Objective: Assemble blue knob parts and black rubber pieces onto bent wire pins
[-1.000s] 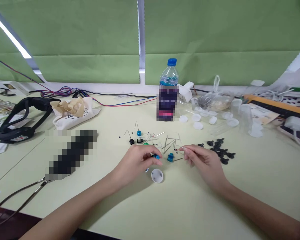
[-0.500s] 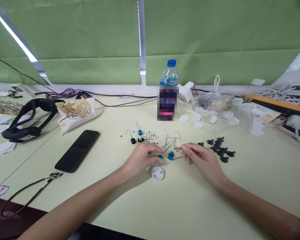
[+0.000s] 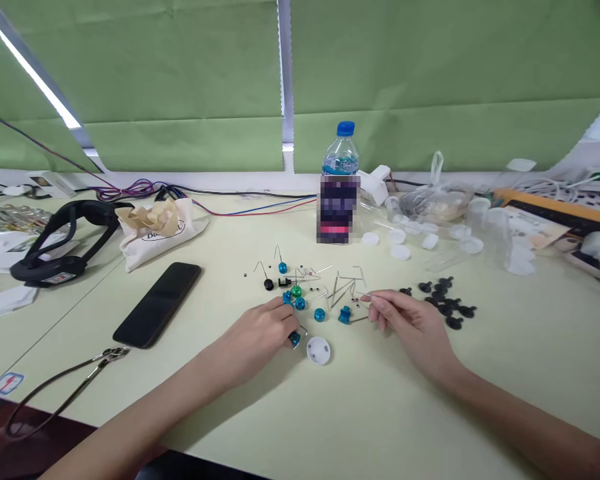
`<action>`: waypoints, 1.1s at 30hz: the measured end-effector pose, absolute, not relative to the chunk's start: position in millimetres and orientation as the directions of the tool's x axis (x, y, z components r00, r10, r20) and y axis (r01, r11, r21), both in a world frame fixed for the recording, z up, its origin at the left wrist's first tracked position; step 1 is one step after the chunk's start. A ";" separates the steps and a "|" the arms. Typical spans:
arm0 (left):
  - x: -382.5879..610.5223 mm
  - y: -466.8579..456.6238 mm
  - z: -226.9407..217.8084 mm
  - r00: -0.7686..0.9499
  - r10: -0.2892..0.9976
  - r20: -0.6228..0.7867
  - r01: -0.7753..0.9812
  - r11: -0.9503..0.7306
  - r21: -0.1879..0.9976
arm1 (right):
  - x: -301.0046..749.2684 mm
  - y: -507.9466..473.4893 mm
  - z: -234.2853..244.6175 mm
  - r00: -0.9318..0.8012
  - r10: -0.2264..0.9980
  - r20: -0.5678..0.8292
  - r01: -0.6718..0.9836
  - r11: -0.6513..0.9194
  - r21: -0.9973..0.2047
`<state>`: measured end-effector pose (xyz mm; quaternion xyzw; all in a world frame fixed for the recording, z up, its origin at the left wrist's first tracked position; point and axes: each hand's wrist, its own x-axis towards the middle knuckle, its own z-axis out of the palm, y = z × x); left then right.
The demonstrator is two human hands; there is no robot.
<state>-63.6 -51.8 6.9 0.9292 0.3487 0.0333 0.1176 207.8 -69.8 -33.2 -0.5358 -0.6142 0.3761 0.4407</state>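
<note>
My right hand (image 3: 407, 325) pinches a thin metal hex key (image 3: 363, 294) between thumb and fingertips, its tip pointing left. My left hand (image 3: 267, 328) is low over the table, fingers curled and pressed together; what they hold, if anything, is hidden. At its fingertips are a blue metal part (image 3: 287, 298) and, by the thumb, another blue part (image 3: 295, 339) with a bent wire. Close by lie a green part (image 3: 297, 291), a blue ring-like part (image 3: 319, 315) and a blue collar with a rod (image 3: 345, 315). A white round cap (image 3: 319, 351) holds tiny screws.
Several L-shaped keys (image 3: 353, 277) lie beyond the hands. Black thumb screws (image 3: 445, 305) are grouped at right. A bottle (image 3: 340, 180), white caps (image 3: 401, 253) and clear tubes stand behind. At left are a phone (image 3: 157, 305), a cloth pouch (image 3: 160, 233) and a black headset (image 3: 70, 247).
My left hand has drawn back left, and its fingers have curled in, uncovering green and blue parts. My right hand stays nearly in place with the hex key. The view has shifted slightly.
</note>
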 end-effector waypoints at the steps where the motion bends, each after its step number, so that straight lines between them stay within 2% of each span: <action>1: -64.3 -50.8 8.2 0.745 0.667 -0.018 0.642 -0.709 0.291 | 207.7 -70.6 -34.0 -0.041 0.986 0.161 0.333 0.165 -0.928; 3: -66.6 -45.6 15.8 0.698 0.716 -0.015 0.638 -0.612 0.467 | 207.2 -72.3 -35.8 -0.053 0.978 0.204 0.343 0.210 -0.916; 5: -67.3 -38.3 25.5 0.630 0.777 -0.021 0.553 -0.429 0.714 | 206.0 -74.1 -38.0 -0.069 0.967 0.244 0.345 0.253 -0.904; 7: -64.0 -31.9 31.6 0.593 0.805 -0.018 0.336 -0.227 0.914 | 204.2 -76.0 -39.6 -0.084 0.957 0.278 0.344 0.290 -0.893; 9: -56.2 -28.9 31.0 0.600 0.800 -0.019 0.105 -0.054 0.993 | 202.0 -78.9 -39.8 -0.095 0.946 0.310 0.347 0.324 -0.880; 11: -46.4 -30.2 24.1 0.638 0.769 -0.048 -0.045 0.099 0.994 | 199.7 -83.1 -38.3 -0.116 0.934 0.339 0.365 0.358 -0.860; 14: -35.3 -38.4 9.1 0.682 0.724 -0.105 -0.151 0.280 0.948 | 196.0 -90.6 -33.8 -0.167 0.897 0.408 0.418 0.440 -0.795; 20: -33.3 -53.4 -2.1 0.667 0.723 -0.181 -0.237 0.435 0.869 | 191.0 -98.8 -29.4 -0.247 0.841 0.481 0.465 0.539 -0.703; 23: -34.2 -53.6 1.7 0.637 0.754 -0.161 -0.296 0.432 0.852 | 191.5 -99.0 -32.3 -0.223 0.860 0.458 0.449 0.508 -0.735; 28: -34.4 -54.6 5.4 0.610 0.782 -0.128 -0.386 0.435 0.814 | 193.0 -95.1 -37.5 -0.077 0.944 0.321 0.311 0.329 -0.892; 33: -33.5 -58.0 5.0 0.624 0.755 -0.200 -0.261 0.443 0.858 | 191.5 -94.2 -37.8 -0.024 0.967 0.253 0.233 0.252 -0.939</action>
